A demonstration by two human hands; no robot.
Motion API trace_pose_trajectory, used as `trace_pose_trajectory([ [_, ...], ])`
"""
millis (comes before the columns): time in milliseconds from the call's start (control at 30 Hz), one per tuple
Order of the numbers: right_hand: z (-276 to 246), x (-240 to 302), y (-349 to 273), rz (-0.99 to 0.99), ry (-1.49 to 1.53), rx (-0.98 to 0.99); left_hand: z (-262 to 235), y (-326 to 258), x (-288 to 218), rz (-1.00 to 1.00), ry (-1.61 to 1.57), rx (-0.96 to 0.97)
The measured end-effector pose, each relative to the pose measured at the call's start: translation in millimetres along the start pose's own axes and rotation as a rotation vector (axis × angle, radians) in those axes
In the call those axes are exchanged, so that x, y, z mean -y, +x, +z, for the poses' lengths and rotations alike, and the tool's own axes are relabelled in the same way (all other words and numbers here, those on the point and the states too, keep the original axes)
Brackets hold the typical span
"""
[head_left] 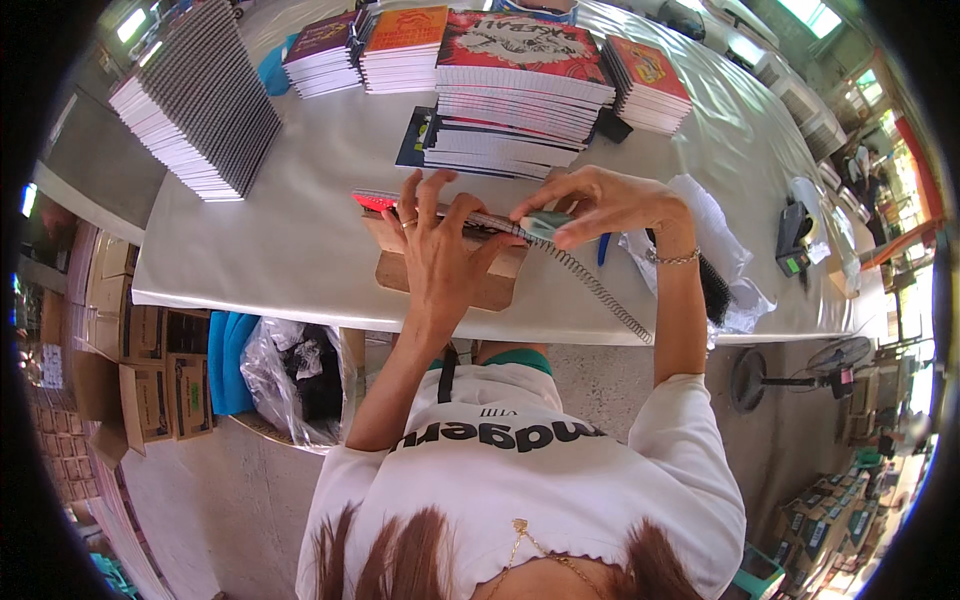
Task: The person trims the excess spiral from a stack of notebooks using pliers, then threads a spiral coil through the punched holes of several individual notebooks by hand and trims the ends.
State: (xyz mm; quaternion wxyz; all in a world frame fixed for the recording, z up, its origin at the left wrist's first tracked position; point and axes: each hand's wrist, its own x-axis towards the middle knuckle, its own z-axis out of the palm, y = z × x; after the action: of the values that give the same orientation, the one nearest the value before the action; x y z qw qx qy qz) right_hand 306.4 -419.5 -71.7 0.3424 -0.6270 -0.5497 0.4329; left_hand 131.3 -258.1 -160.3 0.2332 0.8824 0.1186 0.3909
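Observation:
A notebook with a red cover [374, 201] leans on its edge against a brown wooden stand [488, 291] near the table's front edge. My left hand [438, 235] grips it from above, thumb and fingers pressed on its upper edge. At its right end, my right hand [612, 204] is closed around a small grey-green tool [546, 223] whose kind I cannot make out. A metal spiral coil [600, 290] runs from the notebook's bound edge, below the tool, down to the right. How far the coil is threaded is hidden by my fingers.
Notebook stacks stand at the back: red-covered [525, 60], orange [405, 40] and purple [325, 50]. A tall spiral-bound stack [205, 110] is left. Beside my right wrist lie clear plastic [690, 200] and a black bristly bundle [714, 292]. A black tape dispenser [795, 235] sits farther right.

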Motion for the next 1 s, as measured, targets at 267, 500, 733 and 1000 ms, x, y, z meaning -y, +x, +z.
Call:
trace_pose_trajectory([
  [267,7.5,-1.3,18.0,0.086,-0.294,-0.154,-3.2,10.1,1.3,0.032,-0.015,0.037],
  [500,17.8,-13.4,17.4,0.193,-0.117,-0.135,-16.4,20.3,8.3,0.075,-0.154,0.069],
  [733,15.9,-51.2,6.0,0.038,0.150,-0.041,-12.6,15.7,8.7,0.068,-0.143,0.114],
  [1000,15.4,-48.4,5.1,-0.052,0.085,0.055,-11.2,10.7,15.9,0.115,0.007,0.033],
])
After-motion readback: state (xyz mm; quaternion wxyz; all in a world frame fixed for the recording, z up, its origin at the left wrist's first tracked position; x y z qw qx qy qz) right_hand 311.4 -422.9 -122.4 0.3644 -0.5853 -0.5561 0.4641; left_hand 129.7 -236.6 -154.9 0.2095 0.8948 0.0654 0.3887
